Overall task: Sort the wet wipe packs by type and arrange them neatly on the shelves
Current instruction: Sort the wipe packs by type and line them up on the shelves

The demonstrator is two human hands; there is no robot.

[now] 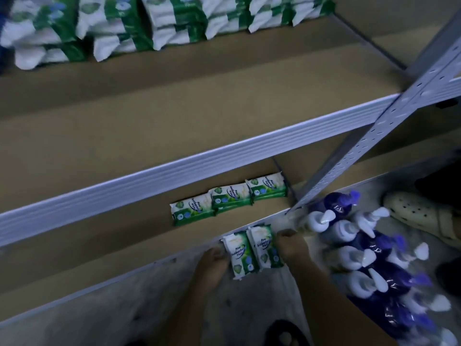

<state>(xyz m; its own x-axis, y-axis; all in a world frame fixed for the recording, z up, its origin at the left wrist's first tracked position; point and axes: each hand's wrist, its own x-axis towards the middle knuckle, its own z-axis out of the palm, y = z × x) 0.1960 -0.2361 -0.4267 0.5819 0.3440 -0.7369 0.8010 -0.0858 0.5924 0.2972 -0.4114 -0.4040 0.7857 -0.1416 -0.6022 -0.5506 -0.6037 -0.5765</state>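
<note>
Wipe packs, two side by side, sit at the lip of the lower shelf, clasped between left hand and right hand. Advise sliding both in level, square against the row of three behind.

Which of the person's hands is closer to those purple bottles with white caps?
Right. The right hand holds the wipe packs just beside the purple bottles; the left hand holds the packs' far side, further from them.
</note>
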